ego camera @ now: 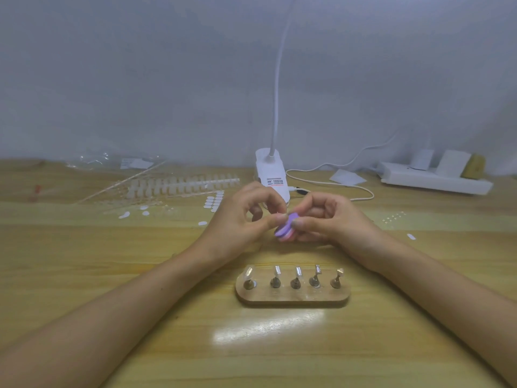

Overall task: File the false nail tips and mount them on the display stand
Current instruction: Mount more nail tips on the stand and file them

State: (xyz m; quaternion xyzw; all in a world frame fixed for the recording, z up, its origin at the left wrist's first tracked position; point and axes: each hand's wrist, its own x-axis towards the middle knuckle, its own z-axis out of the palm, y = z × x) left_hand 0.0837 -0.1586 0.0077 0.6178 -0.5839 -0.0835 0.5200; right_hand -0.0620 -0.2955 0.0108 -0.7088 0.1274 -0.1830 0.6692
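False nail tip (283,216), mid-frame, barely visible, pinched in my left hand (240,218); right hand (327,218) grips the purple file (283,231); I'd stroke lightly.

Dim, even indoor light gives the wall (140,79) a cool grey-blue cast, and one bright white patch of glare lies on the glossy wooden table (84,247) just in front of the display stand (292,296). Shadows are faint and soft, with only a thin dark edge under the stand. The whole picture is soft and smeared, the table's far edge bows with wide-angle distortion, and small things at the back are blurred.
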